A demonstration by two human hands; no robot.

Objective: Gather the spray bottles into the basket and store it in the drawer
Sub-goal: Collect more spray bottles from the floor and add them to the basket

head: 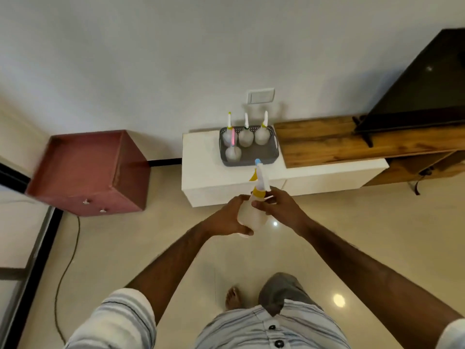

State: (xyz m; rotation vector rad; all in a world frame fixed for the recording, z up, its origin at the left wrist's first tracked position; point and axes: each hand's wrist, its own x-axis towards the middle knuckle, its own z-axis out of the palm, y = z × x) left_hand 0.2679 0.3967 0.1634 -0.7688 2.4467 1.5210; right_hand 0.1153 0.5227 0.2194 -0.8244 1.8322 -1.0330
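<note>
I hold a clear spray bottle (253, 212) with a yellow collar and trigger and a blue nozzle tip in front of me, above the floor. My left hand (232, 217) wraps its body from the left, and my right hand (279, 206) grips it near the neck from the right. Further ahead a grey basket (270, 153) sits on a low white cabinet (206, 172). Several clear spray bottles (245, 137) stand upright inside the basket, filling its back row and front left corner.
A maroon box-shaped stool (88, 172) stands to the left of the cabinet. A wooden shelf unit (352, 142) with a dark TV (427, 91) lies to the right. A cable (68, 263) runs along the shiny floor at left. My bare foot (232, 297) shows below.
</note>
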